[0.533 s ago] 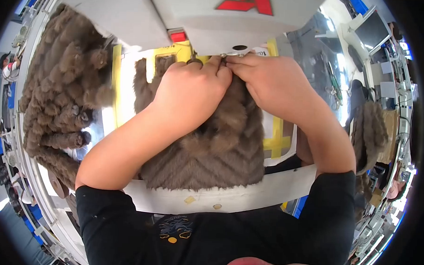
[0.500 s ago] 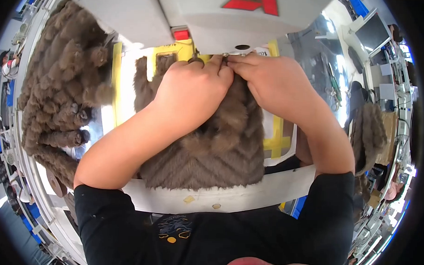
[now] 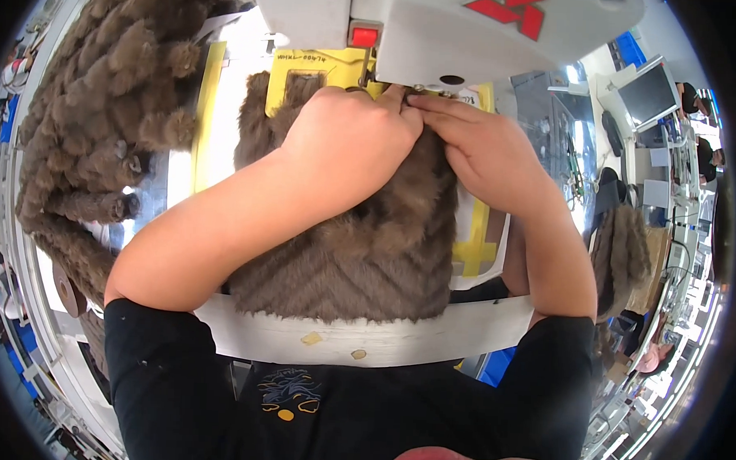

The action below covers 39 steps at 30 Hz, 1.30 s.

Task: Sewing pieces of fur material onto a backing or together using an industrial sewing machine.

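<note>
A brown fur piece [image 3: 342, 270] with a chevron pile lies over the white work surface, its front edge reaching the near ledge. Above its far end hangs the white head of a sewing machine [image 3: 472, 47]. My left hand [image 3: 359, 140] is closed on the fur just below the machine, knuckles up, one finger reaching forward. Close beside it, my right hand [image 3: 480, 149] has its fingers pressed together, their tips at the fur by the left fingers. The exact spot between the fingertips is mostly hidden. A yellow frame [image 3: 309, 62] with a cut-out lies at the fur's far left.
A large heap of brown fur pieces [image 3: 105, 99] sits to the left, and more fur [image 3: 622, 255] hangs at the right. Yellow tape strips [image 3: 208, 119] border the surface. A monitor [image 3: 650, 95] stands at the far right. A white ledge [image 3: 380, 344] runs in front of me.
The view has shifted, so the machine head appears farther right and higher. Both hands stay close together at the fur under the machine, with only slight changes in finger position.
</note>
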Available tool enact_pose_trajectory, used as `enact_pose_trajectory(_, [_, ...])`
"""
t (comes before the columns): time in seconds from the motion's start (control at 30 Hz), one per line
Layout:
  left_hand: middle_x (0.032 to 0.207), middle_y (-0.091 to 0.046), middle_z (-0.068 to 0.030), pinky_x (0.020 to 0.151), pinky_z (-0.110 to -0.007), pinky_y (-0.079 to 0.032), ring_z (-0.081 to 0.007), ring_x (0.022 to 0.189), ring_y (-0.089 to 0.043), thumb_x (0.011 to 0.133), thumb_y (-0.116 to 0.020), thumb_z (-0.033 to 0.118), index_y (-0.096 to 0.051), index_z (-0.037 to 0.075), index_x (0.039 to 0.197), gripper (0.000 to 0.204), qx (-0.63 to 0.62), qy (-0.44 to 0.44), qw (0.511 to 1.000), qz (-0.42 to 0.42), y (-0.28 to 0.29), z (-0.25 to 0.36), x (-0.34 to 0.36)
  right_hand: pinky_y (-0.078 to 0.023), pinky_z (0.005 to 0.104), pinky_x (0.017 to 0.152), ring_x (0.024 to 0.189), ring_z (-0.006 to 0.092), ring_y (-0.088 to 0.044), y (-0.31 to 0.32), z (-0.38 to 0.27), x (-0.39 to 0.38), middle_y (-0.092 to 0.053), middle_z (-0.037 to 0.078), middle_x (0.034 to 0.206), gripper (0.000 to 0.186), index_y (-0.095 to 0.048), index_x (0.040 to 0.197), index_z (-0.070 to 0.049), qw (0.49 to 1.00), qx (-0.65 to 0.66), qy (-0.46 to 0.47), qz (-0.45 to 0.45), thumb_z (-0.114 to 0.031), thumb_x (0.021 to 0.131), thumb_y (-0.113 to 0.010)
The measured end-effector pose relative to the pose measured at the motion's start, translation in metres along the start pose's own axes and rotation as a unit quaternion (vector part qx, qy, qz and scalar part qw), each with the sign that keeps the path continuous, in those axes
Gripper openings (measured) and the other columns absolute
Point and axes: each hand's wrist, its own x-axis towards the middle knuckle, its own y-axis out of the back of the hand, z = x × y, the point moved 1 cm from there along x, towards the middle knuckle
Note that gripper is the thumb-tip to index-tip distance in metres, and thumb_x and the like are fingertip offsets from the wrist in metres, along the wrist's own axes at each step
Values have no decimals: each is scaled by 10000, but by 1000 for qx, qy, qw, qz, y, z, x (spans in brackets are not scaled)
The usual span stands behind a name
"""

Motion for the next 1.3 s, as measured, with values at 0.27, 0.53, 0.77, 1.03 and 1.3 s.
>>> enact_pose_trajectory(0.27, [1211, -734, -111, 640, -330, -557, -198, 738, -723, 805, -648, 118, -669, 44, 1035, 243, 15, -13, 998, 57, -4, -5, -8, -595, 382, 763, 1018, 248, -712, -1, -7, 7, -714, 19, 1249, 389, -702, 1232, -107, 998, -51, -26, 13, -50, 869, -574])
enact_pose_trajectory(0.53, [1198, -737, -129, 609, -336, -534, -204, 731, -717, 796, -648, 116, -662, 42, 1009, 227, -36, -12, 999, 13, 2, -4, -7, -584, 399, 700, 936, 264, -712, 0, -12, 9, -718, 35, 1116, 353, -693, 1207, -102, 996, -78, -35, -1, -64, 873, -589])
enact_pose_trajectory(0.77, [1123, -739, -121, 592, -338, -537, -210, 722, -716, 798, -645, 109, -654, 42, 987, 200, -47, -4, 999, 1, 2, -4, -4, -583, 458, 844, 1032, 358, -695, 4, -15, 12, -704, 73, 1291, 370, -685, 1193, -87, 994, -43, -88, -39, -37, 845, -572])
enact_pose_trajectory(1.03, [1128, -735, -122, 607, -355, -561, -228, 743, -723, 802, -637, 98, -653, 28, 952, 167, -65, -5, 998, 9, -3, -1, 0, -581, 388, 707, 950, 257, -711, 3, -13, 9, -714, 33, 1115, 323, -696, 1166, -94, 997, -74, -33, 16, -53, 866, -586])
enact_pose_trajectory(1.3, [1137, -733, -113, 647, -357, -566, -235, 787, -724, 804, -624, 89, -669, 21, 982, 197, -55, -13, 998, -12, -2, 3, 4, -587, 384, 747, 979, 255, -717, 5, -7, 3, -727, 25, 1171, 327, -710, 1166, -97, 996, -72, -45, 22, -55, 867, -585])
